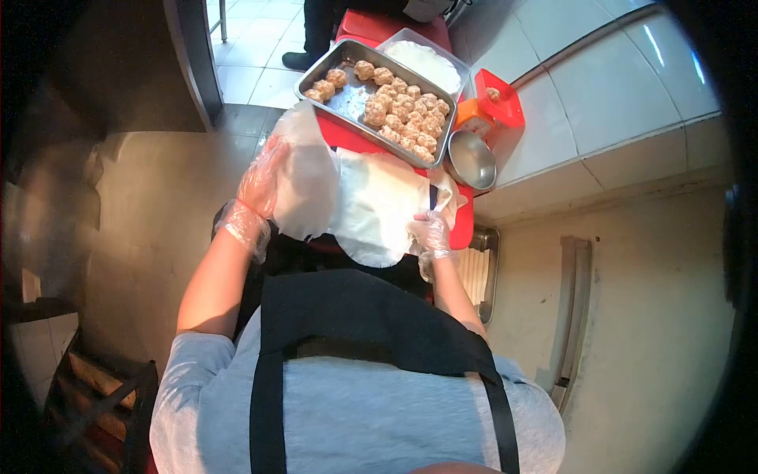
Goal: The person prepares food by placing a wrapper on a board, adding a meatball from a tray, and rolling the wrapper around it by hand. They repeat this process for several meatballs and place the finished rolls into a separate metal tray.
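My left hand (264,183), in a clear plastic glove, holds a thin pale sheet (304,178) raised at the left of the red table. My right hand (432,232), also gloved, has its fingers pressed together at the right edge of a broad white sheet (379,205) lying in front of me. Another pale crumpled piece (448,197) is just beyond my right hand. Past the sheets, a metal tray (345,103) holds several light brown balls of filling (407,114).
A metal bowl (471,160) and an orange object (474,118) with a red tray (509,99) stand right of the tray. Behind is a clear container (426,67) of white material. Another metal tray (491,272) sits low at the right. A person's dark-clothed leg (318,28) shows beyond the red table (462,229).
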A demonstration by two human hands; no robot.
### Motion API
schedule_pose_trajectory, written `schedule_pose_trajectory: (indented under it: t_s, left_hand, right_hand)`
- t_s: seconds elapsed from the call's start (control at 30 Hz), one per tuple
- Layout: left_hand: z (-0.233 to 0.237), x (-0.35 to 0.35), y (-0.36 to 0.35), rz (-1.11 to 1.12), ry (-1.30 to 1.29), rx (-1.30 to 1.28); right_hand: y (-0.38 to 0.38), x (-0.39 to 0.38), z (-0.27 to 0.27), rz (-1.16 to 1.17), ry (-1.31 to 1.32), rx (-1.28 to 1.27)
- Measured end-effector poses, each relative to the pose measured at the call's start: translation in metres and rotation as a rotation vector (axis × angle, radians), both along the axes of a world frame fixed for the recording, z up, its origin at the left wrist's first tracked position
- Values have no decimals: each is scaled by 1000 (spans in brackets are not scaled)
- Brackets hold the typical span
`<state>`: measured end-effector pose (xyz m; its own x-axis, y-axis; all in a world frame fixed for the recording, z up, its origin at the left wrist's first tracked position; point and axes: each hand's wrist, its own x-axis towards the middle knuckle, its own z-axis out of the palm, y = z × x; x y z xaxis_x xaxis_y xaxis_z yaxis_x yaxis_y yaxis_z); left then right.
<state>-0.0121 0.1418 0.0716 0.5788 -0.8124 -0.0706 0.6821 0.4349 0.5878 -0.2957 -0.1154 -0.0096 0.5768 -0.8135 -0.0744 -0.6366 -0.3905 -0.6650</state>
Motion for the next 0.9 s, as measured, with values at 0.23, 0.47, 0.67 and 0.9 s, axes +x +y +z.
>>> schedule_pose_trajectory:
  t_s: [0.23,0.47,0.67,0.9]
  left_hand:
    - [31,-16,-31,-104,-556,124]
    - [54,-16,-51,-76,-789,117]
    - [84,10,-73,-237,-98,61]
    - [92,81,-204,-443,-38,96]
  right_hand:
    - [-3,-15,32,-193,-282,623]
    - [21,-5,22,2,33,-127]
    - [8,-3,7,141,-95,-568]
    - [18,-4,3,59,3,-509]
